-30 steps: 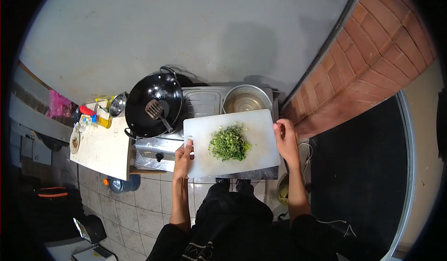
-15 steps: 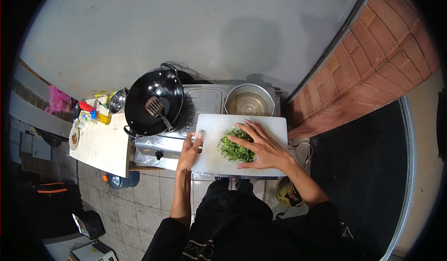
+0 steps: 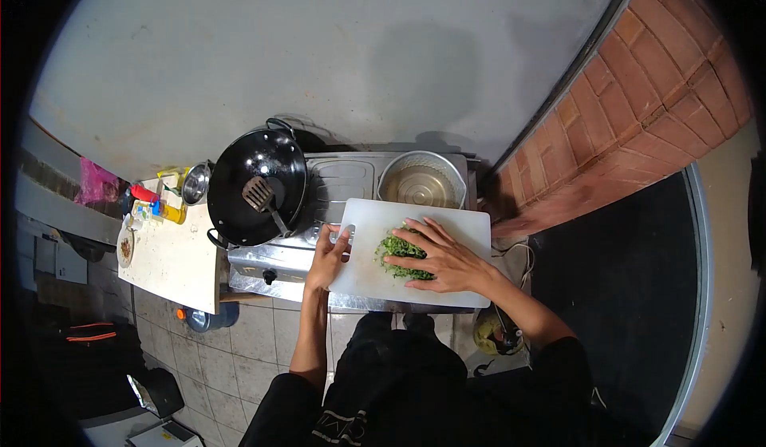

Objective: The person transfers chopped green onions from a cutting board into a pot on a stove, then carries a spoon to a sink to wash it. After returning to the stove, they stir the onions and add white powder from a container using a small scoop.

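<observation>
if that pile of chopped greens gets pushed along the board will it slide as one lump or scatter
The chopped greens look loose and finely cut, so they would probably spread and shed bits. The right hand lies flat over them, which should help. The cutting board looks smooth.

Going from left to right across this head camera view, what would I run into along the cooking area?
Small white table with bottles → black wok holding a spatula → left hand gripping the white cutting board → chopped greens → right hand → brick wall.
</observation>
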`<state>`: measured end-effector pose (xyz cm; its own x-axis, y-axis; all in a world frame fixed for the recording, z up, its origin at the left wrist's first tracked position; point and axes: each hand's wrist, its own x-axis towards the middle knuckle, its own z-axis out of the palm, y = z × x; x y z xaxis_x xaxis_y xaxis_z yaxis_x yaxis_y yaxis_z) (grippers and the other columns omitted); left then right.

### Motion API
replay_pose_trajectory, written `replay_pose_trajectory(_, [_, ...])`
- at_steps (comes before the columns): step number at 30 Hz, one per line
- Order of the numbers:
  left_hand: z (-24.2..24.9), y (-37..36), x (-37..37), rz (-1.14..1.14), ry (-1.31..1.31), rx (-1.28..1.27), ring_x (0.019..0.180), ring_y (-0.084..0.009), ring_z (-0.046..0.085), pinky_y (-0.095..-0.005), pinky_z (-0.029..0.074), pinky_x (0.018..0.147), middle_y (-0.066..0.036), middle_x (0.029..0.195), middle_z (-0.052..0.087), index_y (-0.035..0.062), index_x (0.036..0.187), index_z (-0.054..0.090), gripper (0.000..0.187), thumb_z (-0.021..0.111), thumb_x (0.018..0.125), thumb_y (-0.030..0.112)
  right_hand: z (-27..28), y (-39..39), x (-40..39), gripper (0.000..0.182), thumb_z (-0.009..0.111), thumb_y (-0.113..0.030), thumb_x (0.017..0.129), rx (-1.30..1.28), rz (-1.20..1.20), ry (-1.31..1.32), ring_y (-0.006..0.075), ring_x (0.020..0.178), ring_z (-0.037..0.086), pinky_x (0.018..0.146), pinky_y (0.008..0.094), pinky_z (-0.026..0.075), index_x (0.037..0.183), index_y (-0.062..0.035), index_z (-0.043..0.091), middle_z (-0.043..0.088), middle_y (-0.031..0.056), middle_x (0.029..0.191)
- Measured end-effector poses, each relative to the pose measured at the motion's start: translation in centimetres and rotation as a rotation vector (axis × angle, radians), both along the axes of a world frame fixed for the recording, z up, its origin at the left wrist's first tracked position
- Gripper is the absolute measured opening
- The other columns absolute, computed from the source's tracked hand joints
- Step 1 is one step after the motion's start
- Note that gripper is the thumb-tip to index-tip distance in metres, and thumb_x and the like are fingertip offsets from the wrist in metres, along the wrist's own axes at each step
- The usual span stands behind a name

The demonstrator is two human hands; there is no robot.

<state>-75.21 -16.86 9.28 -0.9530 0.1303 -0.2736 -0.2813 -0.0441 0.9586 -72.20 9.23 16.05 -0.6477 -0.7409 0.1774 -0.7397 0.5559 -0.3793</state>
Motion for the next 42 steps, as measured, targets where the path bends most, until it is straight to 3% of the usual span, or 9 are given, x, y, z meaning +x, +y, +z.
replay_pose_trajectory(8, [1.0,0.4,-0.8,-0.009,-0.049,-0.024,0.058,-0.0059,0.048,-0.0200,0.038,0.049,-0.002,0.068,0.053,0.0111,0.097,0.042,0.019,0.054,0.093,0.026,-0.6,-0.1,-1.3,0.041,0.060,-0.033,0.083,-0.113,0.045,-0.030,0.0349,0.123,0.037,0.103,0.0487,0.033,0.121,-0.0183,0.056,0.042,0.0134,0.132])
replay_pose_trajectory(17, [0.8,0.3,-0.4,-0.010,-0.008,0.048,0.058,-0.0060,0.049,-0.0208,0.038,0.047,-0.001,0.070,0.054,0.0135,0.098,0.042,0.015,0.052,0.094,0.025,-1.5,-0.3,-1.7,0.035,0.063,-0.017,0.079,-0.219,0.047,-0.075,0.0325,0.121,0.041,0.102,0.0415,0.036,0.112,-0.0070,0.059,0.047,0.0148,0.125])
replay_pose_trajectory(27, [1.0,0.3,-0.8,-0.006,-0.011,-0.020,0.057,-0.0058,0.048,-0.0208,0.037,0.048,0.000,0.067,0.051,0.0140,0.096,0.042,0.016,0.053,0.094,0.026,-2.4,0.0,-2.8,0.035,0.063,-0.006,0.078,-0.312,0.022,-0.155,0.0318,0.125,0.038,0.103,0.0406,0.036,0.113,-0.0067,0.059,0.047,0.0141,0.125])
replay_pose_trajectory(36, [1.3,0.5,-1.7,0.010,-0.032,-0.078,0.056,-0.0059,0.048,-0.0210,0.036,0.048,-0.002,0.065,0.053,0.0098,0.097,0.043,0.019,0.054,0.093,0.024,-2.5,1.2,-5.5,0.033,0.060,-0.001,0.080,-0.356,-0.042,-0.231,0.0298,0.114,0.049,0.094,0.0372,0.044,0.113,-0.0056,0.059,0.048,0.0133,0.125])
replay_pose_trajectory(38, [1.4,0.5,-1.9,0.009,-0.037,-0.087,0.056,-0.0059,0.047,-0.0211,0.036,0.048,-0.002,0.064,0.053,0.0096,0.097,0.043,0.018,0.055,0.093,0.023,-2.7,1.5,-6.0,0.035,0.059,0.004,0.079,-0.345,-0.106,-0.352,0.0294,0.115,0.049,0.093,0.0357,0.043,0.112,-0.0051,0.059,0.048,0.0125,0.126])
replay_pose_trajectory(42, [1.1,0.6,-2.5,0.025,-0.050,-0.077,0.053,-0.0066,0.047,-0.0219,0.036,0.049,-0.001,0.061,0.051,0.0093,0.098,0.043,0.019,0.055,0.092,0.022,-3.3,1.8,-7.2,0.032,0.057,0.003,0.080,-0.351,-0.109,-0.303,0.0320,0.110,0.052,0.089,0.0384,0.046,0.111,-0.0033,0.059,0.048,0.0151,0.125])
